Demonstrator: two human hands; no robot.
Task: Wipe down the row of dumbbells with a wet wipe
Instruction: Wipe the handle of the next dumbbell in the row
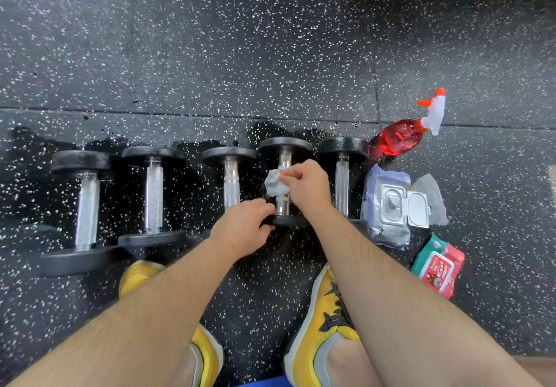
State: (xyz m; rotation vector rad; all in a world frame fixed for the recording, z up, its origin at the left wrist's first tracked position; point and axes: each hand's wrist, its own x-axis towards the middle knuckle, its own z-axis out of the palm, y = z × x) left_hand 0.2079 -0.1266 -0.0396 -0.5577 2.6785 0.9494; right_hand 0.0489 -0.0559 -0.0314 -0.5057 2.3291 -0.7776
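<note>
— Two hands, one dumbbell?
— Yes. Right hand pinches the wipe on its handle; left hand grips the near end, at 6 o'clock.
— Next?
— Probably the ends, then the neighbour at 9 o'clock.

Under me is a black speckled floor. Five dumbbells lie on it in a row, with a red spray bottle, an open wipes pack and a red pack to their right. My yellow shoes stand on it too.
</note>
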